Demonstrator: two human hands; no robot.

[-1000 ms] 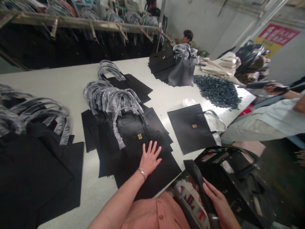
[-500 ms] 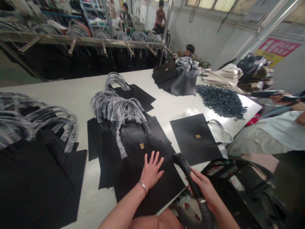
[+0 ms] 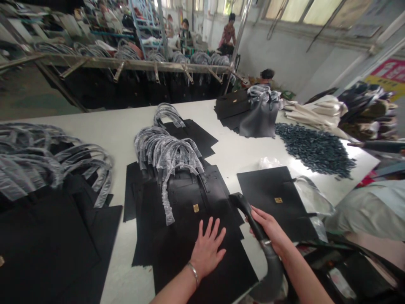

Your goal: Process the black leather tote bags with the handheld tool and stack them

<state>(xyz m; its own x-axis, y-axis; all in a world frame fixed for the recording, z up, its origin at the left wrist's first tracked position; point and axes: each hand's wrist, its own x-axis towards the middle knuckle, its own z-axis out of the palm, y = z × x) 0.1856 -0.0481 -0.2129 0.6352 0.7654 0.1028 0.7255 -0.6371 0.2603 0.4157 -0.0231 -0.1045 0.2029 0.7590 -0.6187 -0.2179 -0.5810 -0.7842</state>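
While my left hand (image 3: 207, 249) stays put, the wand (image 3: 257, 226) comes up beside the bag (image 3: 228, 266)

Nearest: left fingers spread, palm down on the black bag, below its gold clasp (image 3: 195, 208). Right hand (image 3: 268, 226): fingers wrapped round the wand. The bag lies flat on top of its stack (image 3: 142, 236), on the white table (image 3: 247, 152), wrapped handles (image 3: 174, 152) towards the far side.

Change: a second ago the wand was lower, mostly past the table edge; its tip now shows at the stack's right side, over the table. Contact with the bag: cannot tell. Meaning, as I judge it: both hands now attend to one bag, left steadying, right bringing the wand within reach.

Farther: second bag (image 3: 268, 185) lying flat to the right; beyond it, a heap of small dark pieces (image 3: 313, 147); past the table, a metal rack (image 3: 136, 64).
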